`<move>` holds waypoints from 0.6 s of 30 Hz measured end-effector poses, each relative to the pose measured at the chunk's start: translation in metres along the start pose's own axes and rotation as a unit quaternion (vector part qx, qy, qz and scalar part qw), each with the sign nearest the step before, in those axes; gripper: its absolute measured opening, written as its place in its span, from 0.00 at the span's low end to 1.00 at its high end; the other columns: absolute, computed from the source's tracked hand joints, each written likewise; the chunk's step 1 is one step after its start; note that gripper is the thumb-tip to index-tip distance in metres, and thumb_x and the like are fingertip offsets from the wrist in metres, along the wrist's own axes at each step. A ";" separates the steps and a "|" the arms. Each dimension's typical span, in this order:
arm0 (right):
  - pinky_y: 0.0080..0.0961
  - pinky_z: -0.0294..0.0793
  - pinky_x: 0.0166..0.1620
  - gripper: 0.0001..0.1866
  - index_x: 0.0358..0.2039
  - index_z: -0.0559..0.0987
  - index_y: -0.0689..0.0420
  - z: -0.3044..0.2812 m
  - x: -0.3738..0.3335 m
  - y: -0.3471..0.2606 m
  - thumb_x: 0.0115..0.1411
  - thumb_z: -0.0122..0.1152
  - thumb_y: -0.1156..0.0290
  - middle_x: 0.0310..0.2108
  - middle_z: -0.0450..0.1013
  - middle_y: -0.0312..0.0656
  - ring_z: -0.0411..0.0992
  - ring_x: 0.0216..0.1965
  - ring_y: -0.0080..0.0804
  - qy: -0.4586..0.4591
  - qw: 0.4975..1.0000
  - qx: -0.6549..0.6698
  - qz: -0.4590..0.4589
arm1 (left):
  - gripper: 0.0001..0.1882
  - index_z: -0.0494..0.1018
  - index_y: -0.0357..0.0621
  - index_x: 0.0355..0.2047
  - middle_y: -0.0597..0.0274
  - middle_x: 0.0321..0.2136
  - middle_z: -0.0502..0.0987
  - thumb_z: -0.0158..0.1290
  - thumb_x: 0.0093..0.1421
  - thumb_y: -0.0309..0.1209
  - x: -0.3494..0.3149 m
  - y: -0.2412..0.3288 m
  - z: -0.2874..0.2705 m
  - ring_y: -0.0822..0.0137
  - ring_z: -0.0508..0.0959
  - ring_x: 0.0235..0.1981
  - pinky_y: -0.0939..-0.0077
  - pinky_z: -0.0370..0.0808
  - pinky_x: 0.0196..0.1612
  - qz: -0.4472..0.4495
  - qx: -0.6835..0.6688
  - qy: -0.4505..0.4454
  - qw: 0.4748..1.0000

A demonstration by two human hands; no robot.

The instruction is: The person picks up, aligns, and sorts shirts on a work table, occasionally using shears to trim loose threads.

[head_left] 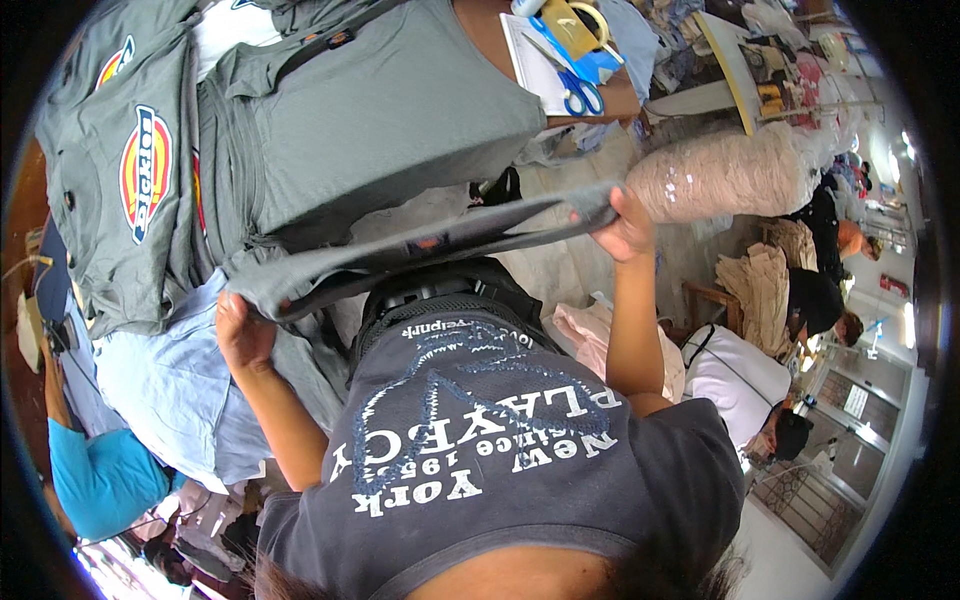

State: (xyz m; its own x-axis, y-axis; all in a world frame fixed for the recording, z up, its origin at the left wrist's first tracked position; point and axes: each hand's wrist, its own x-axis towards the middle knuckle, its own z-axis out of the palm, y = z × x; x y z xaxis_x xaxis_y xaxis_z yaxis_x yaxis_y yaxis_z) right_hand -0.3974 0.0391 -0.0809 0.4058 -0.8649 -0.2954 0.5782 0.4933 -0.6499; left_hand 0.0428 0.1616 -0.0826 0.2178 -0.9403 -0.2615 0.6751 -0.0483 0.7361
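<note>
Both hands hold one grey garment (430,245) stretched out flat between them, at chest height above the person's own dark printed T-shirt (480,450). The left hand (243,335) has its grip closed on the garment's near corner, fingers curled over the folded edge, while the right hand (627,228) pinches the far corner, thumb below and fingers on top, so the cloth hangs as a taut band with a slight sag in the middle. Held this way, by two corners and pulled apart, the fabric lies smooth and its edges line up, which looks like the reason for the wide spread of the arms. The garment hangs in the air, clear of the worktop (330,215), just in front of a stack of folded grey shirts (390,120) that sits there; the stack's edges are squared, as if each piece was laid down on the last. To the left of the stack lie more grey shirts with an oval red-and-yellow badge (146,172), spread flatter and overlapping, and under them a pale blue cloth (170,385) drapes over the edge. At the far end of the worktop, blue-handled scissors (577,90) rest on white paper (535,60), within reach but away from the cloth. A large bundle wrapped in clear plastic (715,175) sits to the right, and other people work farther off in the room.
</note>
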 end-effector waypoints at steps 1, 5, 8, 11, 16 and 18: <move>0.42 0.70 0.39 0.17 0.31 0.72 0.64 0.002 -0.002 -0.006 0.48 0.59 0.62 0.32 0.71 0.50 0.70 0.36 0.44 -0.026 1.000 -0.004 -0.001 | 0.20 0.67 0.32 0.32 0.51 0.28 0.73 0.55 0.47 0.37 -0.004 0.000 -0.010 0.57 0.74 0.30 0.60 0.74 0.28 0.014 0.022 -0.010 1.000; 0.46 0.70 0.38 0.25 0.36 0.68 0.69 -0.013 0.008 -0.048 0.48 0.58 0.59 0.35 0.69 0.53 0.70 0.35 0.46 -0.179 0.980 -0.049 -0.075 | 0.25 0.64 0.29 0.32 0.47 0.29 0.70 0.53 0.45 0.41 -0.002 0.020 -0.005 0.56 0.71 0.25 0.60 0.70 0.30 0.038 -0.063 -0.140 0.987; 0.40 0.70 0.37 0.28 0.40 0.66 0.66 -0.003 0.075 -0.065 0.51 0.49 0.51 0.38 0.68 0.52 0.70 0.35 0.43 -0.199 0.974 -0.038 -0.098 | 0.30 0.54 0.32 0.48 0.45 0.45 0.62 0.43 0.54 0.44 0.046 0.023 0.009 0.53 0.64 0.45 0.58 0.61 0.46 0.049 -0.201 -0.269 0.941; 0.37 0.66 0.46 0.26 0.45 0.64 0.67 0.032 0.184 -0.069 0.57 0.44 0.55 0.43 0.67 0.53 0.67 0.43 0.42 -0.184 0.980 0.070 0.034 | 0.31 0.47 0.31 0.54 0.43 0.54 0.53 0.37 0.58 0.43 0.129 0.026 0.014 0.54 0.56 0.55 0.59 0.53 0.55 -0.019 -0.245 -0.281 0.928; 0.35 0.59 0.53 0.22 0.44 0.65 0.69 -0.017 0.341 -0.042 0.58 0.44 0.62 0.44 0.66 0.52 0.64 0.48 0.41 -0.207 0.925 0.136 0.289 | 0.29 0.52 0.26 0.51 0.42 0.50 0.59 0.37 0.59 0.41 0.238 0.017 -0.012 0.56 0.60 0.53 0.65 0.54 0.56 -0.114 -0.182 -0.104 0.971; 0.36 0.58 0.53 0.22 0.44 0.65 0.69 -0.030 0.362 -0.032 0.57 0.45 0.62 0.44 0.66 0.52 0.63 0.48 0.41 -0.176 0.914 0.127 0.343 | 0.29 0.53 0.26 0.50 0.42 0.49 0.61 0.38 0.58 0.42 0.256 0.010 -0.021 0.55 0.62 0.52 0.65 0.54 0.56 -0.136 -0.161 -0.055 0.976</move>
State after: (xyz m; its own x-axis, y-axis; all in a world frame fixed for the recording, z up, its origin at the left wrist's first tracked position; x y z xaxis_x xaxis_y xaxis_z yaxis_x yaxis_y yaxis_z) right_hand -0.2897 -0.2927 -0.1884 0.9110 -0.2833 -0.2996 0.2300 0.9522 -0.2008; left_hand 0.1196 -0.0723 -0.1554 -0.0648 -0.9387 -0.3387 0.8878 -0.2092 0.4099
